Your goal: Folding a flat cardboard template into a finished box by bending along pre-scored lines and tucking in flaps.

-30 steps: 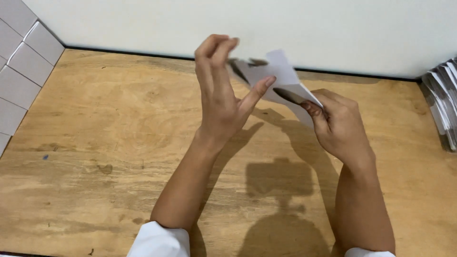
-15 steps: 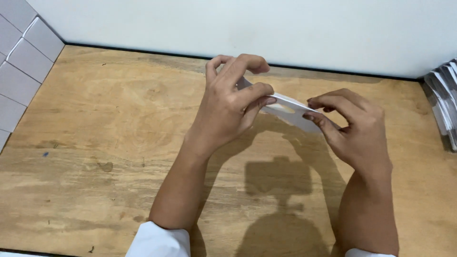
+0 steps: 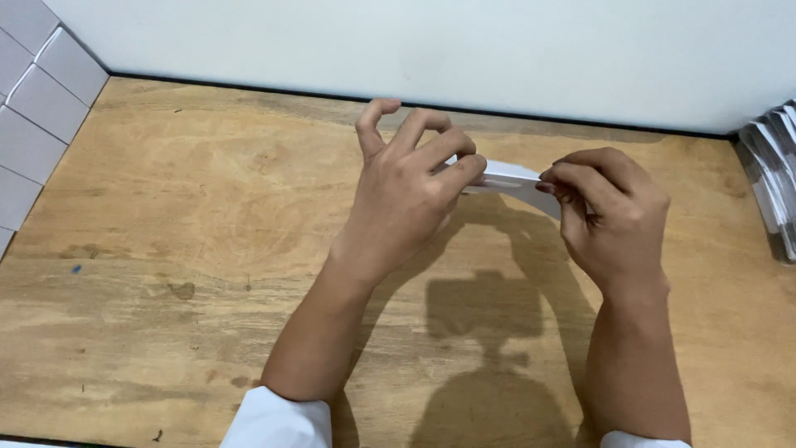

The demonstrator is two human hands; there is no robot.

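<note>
A folded piece of white paper (image 3: 507,177) is held in the air above the wooden table (image 3: 191,241), seen almost edge-on between both hands. My left hand (image 3: 406,195) pinches its left end with thumb and fingers, the index finger arched up. At the paper's right end, the curled fingertips of my right hand (image 3: 609,211) pinch it. Most of the paper is hidden behind the fingers.
A white wall (image 3: 464,46) runs along the table's far edge. Grey tiles (image 3: 37,116) line the left side. A stack of grey and white sheets (image 3: 775,178) lies at the right edge. Shadows of my arms fall on the wood near me.
The paper has been turned from upright and facing me to nearly flat and edge-on. Both hands have dropped lower and closed in on its two ends.
</note>
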